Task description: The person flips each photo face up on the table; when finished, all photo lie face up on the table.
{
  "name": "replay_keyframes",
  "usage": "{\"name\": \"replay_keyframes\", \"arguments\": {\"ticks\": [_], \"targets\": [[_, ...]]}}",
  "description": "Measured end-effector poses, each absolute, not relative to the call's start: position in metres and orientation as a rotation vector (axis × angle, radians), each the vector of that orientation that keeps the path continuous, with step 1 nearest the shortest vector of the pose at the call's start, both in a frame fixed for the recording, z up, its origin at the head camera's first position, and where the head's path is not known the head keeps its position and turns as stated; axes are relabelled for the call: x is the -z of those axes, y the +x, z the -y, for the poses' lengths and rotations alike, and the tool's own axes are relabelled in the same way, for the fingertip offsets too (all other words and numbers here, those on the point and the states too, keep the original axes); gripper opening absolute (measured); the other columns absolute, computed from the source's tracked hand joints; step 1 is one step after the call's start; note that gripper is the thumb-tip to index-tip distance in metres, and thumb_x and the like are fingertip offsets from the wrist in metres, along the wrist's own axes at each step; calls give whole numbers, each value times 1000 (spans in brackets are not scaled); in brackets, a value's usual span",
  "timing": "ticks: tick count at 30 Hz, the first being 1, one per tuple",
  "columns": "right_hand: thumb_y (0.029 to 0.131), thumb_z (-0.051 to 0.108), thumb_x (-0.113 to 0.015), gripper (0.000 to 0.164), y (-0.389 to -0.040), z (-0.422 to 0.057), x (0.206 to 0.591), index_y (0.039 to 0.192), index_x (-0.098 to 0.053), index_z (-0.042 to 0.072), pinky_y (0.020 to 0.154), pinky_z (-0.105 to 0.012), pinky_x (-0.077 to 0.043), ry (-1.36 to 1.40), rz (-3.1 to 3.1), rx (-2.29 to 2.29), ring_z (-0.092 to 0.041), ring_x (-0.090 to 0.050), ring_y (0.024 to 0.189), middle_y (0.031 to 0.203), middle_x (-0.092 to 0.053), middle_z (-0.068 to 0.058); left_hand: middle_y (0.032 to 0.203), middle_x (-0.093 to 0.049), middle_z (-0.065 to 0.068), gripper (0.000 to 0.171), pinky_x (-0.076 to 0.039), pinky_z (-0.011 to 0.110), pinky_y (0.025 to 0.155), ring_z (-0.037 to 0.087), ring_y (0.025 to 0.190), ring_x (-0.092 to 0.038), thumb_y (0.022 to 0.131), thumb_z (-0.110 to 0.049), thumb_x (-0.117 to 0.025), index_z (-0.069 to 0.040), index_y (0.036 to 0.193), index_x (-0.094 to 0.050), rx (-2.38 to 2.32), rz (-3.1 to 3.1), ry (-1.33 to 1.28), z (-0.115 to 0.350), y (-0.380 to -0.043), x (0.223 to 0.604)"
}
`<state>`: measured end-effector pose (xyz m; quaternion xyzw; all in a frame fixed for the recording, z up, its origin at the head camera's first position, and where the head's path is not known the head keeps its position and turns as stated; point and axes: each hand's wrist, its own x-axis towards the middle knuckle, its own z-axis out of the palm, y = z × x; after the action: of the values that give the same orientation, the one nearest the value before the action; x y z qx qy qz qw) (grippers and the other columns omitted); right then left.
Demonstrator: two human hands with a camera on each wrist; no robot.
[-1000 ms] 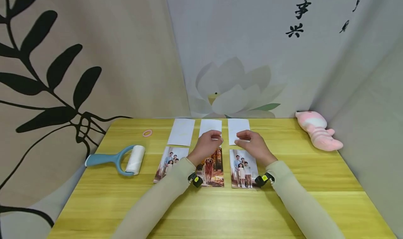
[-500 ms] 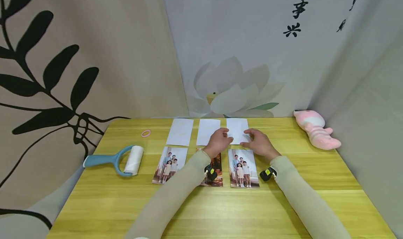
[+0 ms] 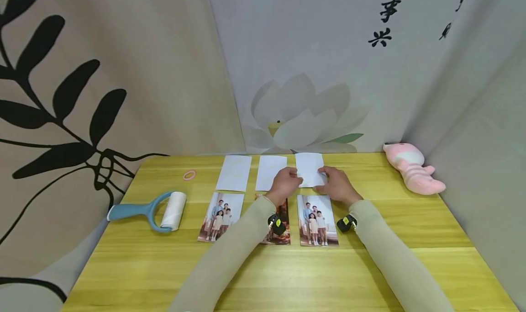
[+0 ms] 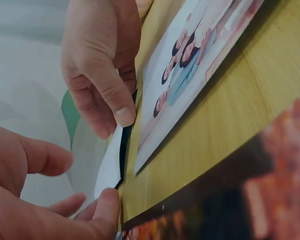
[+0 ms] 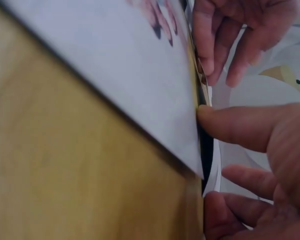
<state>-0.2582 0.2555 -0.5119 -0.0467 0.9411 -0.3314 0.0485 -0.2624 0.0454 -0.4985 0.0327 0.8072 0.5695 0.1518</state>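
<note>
A white card (image 3: 309, 168), at the right end of the back row, lies between both hands. My left hand (image 3: 285, 184) pinches its near left corner between thumb and fingers. At its right edge, my right hand (image 3: 339, 186) holds the card with thumb and fingertips. In the left wrist view the near edge of the white card (image 4: 110, 162) stands up over a dark gap, with the thumb of the right hand (image 4: 97, 60) on it. Just in front lies a family photo (image 3: 317, 220). My left forearm hides most of a dog photo (image 3: 283, 232).
Two more white cards (image 3: 234, 172) lie to the left in the back row, with another family photo (image 3: 219, 216) in front. Further left are a blue-handled lint roller (image 3: 135, 210) and a pink ring (image 3: 189, 175). A pink plush toy (image 3: 412, 168) lies at the back right.
Both hands have moved right to the rightmost white card, the left one coming off the middle card. The rightmost card has shifted slightly toward the back.
</note>
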Motion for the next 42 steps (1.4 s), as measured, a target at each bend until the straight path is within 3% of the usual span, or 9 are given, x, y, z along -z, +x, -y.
{"name": "replay_keyframes", "arguments": {"ticks": [7,13,18,28,34,42], "targets": [[95,30,-79,75,-258,-261,508,156,-46,2,123,-63,-35,-82,-2765,1087,-46,-42,149,161,-46,-25,144,-63,16,52,-58,44,99,32,124,-66,104,-21,-65,-5,152,-54,-1675,-2303,17,-48,-262,499],[97,30,-75,73,-257,-261,508,158,-45,3,123,-63,-35,-85,-2749,1095,-46,-41,150,163,-44,-24,151,-54,22,59,-62,37,89,27,100,-72,102,-12,-64,2,156,-44,-1956,-1940,-130,-54,-266,504],[97,28,-75,71,-255,-257,507,157,-46,3,123,-63,-35,-81,-2725,1125,-47,-41,150,163,-43,-24,141,-58,27,63,-64,36,89,25,94,-74,100,-3,-64,7,157,-40,-2029,-1831,-194,-58,-267,508],[101,36,-70,70,-254,-260,501,159,-45,6,124,-63,-33,-109,-2701,1149,-45,-38,153,165,-42,-22,128,-69,20,45,-65,33,86,21,92,-76,100,0,-64,-1,145,-58,-2126,-1734,-215,-66,-267,513],[105,42,-63,64,-250,-255,491,157,-49,6,121,-64,-37,-109,-2719,1153,-45,-44,149,161,-48,-23,124,-72,19,49,-65,32,84,22,96,-77,101,-3,-64,-8,149,-57,-2171,-1655,-187,-65,-263,513],[108,40,-60,57,-242,-247,479,153,-54,6,113,-57,-49,-122,-2693,1367,-40,-56,140,153,-58,-18,133,-65,15,49,-64,31,85,26,105,-71,104,-3,-63,-14,151,-57,-2249,-1571,19,-61,-251,510]]}}
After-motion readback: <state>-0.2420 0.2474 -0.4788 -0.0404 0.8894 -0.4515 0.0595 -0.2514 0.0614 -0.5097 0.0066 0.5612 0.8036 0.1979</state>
